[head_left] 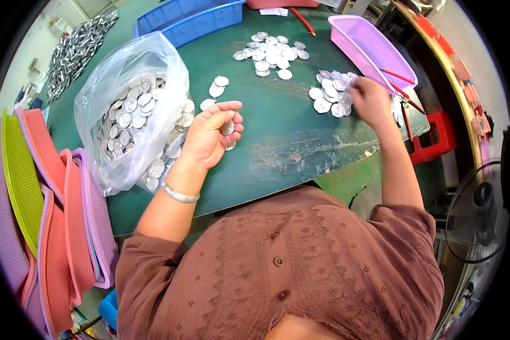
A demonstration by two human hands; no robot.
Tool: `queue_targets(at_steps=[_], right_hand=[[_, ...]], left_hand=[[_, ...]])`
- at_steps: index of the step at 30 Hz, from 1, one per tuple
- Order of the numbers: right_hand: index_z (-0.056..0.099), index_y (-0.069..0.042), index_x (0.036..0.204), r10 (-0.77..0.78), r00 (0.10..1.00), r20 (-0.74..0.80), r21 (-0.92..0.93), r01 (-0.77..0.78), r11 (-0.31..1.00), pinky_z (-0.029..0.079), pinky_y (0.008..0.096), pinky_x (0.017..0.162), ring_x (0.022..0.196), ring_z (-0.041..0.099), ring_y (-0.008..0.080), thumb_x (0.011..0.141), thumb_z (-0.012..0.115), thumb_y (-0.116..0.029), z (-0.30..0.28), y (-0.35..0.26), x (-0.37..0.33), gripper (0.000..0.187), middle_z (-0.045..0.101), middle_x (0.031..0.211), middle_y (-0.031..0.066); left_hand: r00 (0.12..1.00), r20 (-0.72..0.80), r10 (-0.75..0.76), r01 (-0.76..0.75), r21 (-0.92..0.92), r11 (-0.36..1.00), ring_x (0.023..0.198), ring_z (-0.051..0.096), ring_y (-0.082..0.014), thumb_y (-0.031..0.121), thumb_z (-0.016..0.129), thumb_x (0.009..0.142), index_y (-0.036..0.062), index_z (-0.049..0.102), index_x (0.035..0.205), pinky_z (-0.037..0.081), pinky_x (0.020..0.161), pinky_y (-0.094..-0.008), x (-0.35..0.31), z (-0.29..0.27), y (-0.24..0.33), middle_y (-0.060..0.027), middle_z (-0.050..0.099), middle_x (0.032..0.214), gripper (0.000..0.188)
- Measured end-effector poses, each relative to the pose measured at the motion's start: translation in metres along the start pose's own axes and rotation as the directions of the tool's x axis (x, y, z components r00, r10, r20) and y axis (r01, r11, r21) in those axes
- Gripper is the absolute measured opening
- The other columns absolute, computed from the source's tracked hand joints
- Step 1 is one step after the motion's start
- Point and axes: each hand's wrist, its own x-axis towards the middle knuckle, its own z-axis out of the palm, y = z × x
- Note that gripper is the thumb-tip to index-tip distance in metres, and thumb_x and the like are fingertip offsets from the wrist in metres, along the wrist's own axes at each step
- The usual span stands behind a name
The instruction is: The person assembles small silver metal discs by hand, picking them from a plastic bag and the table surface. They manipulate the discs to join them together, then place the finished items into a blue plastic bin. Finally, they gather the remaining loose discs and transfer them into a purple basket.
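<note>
My left hand (pixel 215 131) is closed palm-up round a silvery round metal disc (pixel 227 127), held in the curled fingers over the table. Beside it, a clear plastic bag (pixel 173 62) holds many such discs (pixel 131 110), some lying at its near side. My right hand (pixel 371 102) is over the right edge of a small disc pile (pixel 330 93); its fingers are curled and point down, slightly blurred, and anything between them is hidden. Farther back lies another disc pile (pixel 269 54). A few loose discs (pixel 216 89) rest between the bag and that pile.
A purple tray (pixel 368 48) stands back right, with red-handled pliers (pixel 399 85) near it. A blue bin (pixel 195 25) is at the back. Small metal parts (pixel 79 51) are heaped far left. Stacked plastic baskets (pixel 51 226) stand left, a red stool (pixel 434 139) and a fan (pixel 481 209) right.
</note>
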Motion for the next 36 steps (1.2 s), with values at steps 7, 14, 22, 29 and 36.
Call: queue_targets(at_steps=[7, 14, 22, 29, 36], right_hand=[[0.062, -0.001, 0.085, -0.400, 0.875, 0.271, 0.296, 0.320, 0.900, 0.047, 0.0386, 0.072, 0.078, 0.059, 0.0317, 0.071, 0.060, -0.023, 0.093, -0.126, 0.072, 0.026, 0.062, 0.083, 0.0179], [0.063, -0.006, 0.084, -0.320, 0.866, 0.383, 0.211, 0.256, 0.944, 0.047, 0.0378, 0.071, 0.082, 0.059, 0.0287, 0.069, 0.062, -0.027, 0.125, -0.162, 0.090, 0.026, 0.061, 0.084, 0.0143], [0.059, 0.001, 0.086, -0.317, 0.876, 0.363, 0.408, 0.157, 0.900, 0.046, 0.0319, 0.065, 0.072, 0.057, 0.0223, 0.066, 0.067, -0.018, 0.136, -0.154, 0.091, 0.029, 0.059, 0.076, 0.0115], [0.057, 0.000, 0.082, -0.338, 0.801, 0.495, 0.406, 0.131, 0.905, 0.044, 0.0317, 0.064, 0.073, 0.056, 0.0213, 0.064, 0.066, -0.014, 0.133, -0.157, 0.104, 0.025, 0.059, 0.077, 0.0114], [0.055, 0.000, 0.080, -0.274, 0.851, 0.448, 0.491, 0.022, 0.871, 0.041, 0.0271, 0.056, 0.065, 0.051, 0.0130, 0.066, 0.063, -0.012, 0.100, -0.133, 0.125, 0.020, 0.056, 0.070, 0.0057]], left_hand=[[0.996, -0.075, 0.048, -0.049, -0.021, 0.999, 0.060, 0.053, -0.0102, 0.007, 0.050, 0.082, 0.0030, 0.056, 0.094, 0.044, 0.051, -0.0207, 0.004, -0.006, 0.006, -0.0027, 0.056, 0.071, 0.013], [0.989, -0.136, 0.061, -0.065, -0.025, 0.998, 0.060, 0.053, -0.0096, 0.007, 0.051, 0.082, 0.0036, 0.057, 0.093, 0.043, 0.051, -0.0205, 0.003, -0.007, 0.011, -0.0023, 0.056, 0.072, 0.013], [0.985, -0.158, 0.065, -0.068, -0.017, 0.998, 0.061, 0.053, -0.0096, 0.007, 0.050, 0.083, 0.0035, 0.056, 0.094, 0.043, 0.052, -0.0200, 0.006, -0.009, 0.007, -0.0022, 0.056, 0.073, 0.013], [0.984, -0.173, 0.041, -0.039, 0.015, 0.999, 0.063, 0.053, -0.0100, 0.010, 0.050, 0.084, 0.0030, 0.055, 0.095, 0.043, 0.053, -0.0200, 0.003, -0.004, 0.011, -0.0020, 0.055, 0.074, 0.014], [0.964, -0.234, 0.127, -0.128, 0.009, 0.992, 0.063, 0.052, -0.0102, 0.009, 0.050, 0.084, 0.0027, 0.055, 0.094, 0.042, 0.052, -0.0203, 0.003, -0.007, 0.010, -0.0023, 0.054, 0.073, 0.013]])
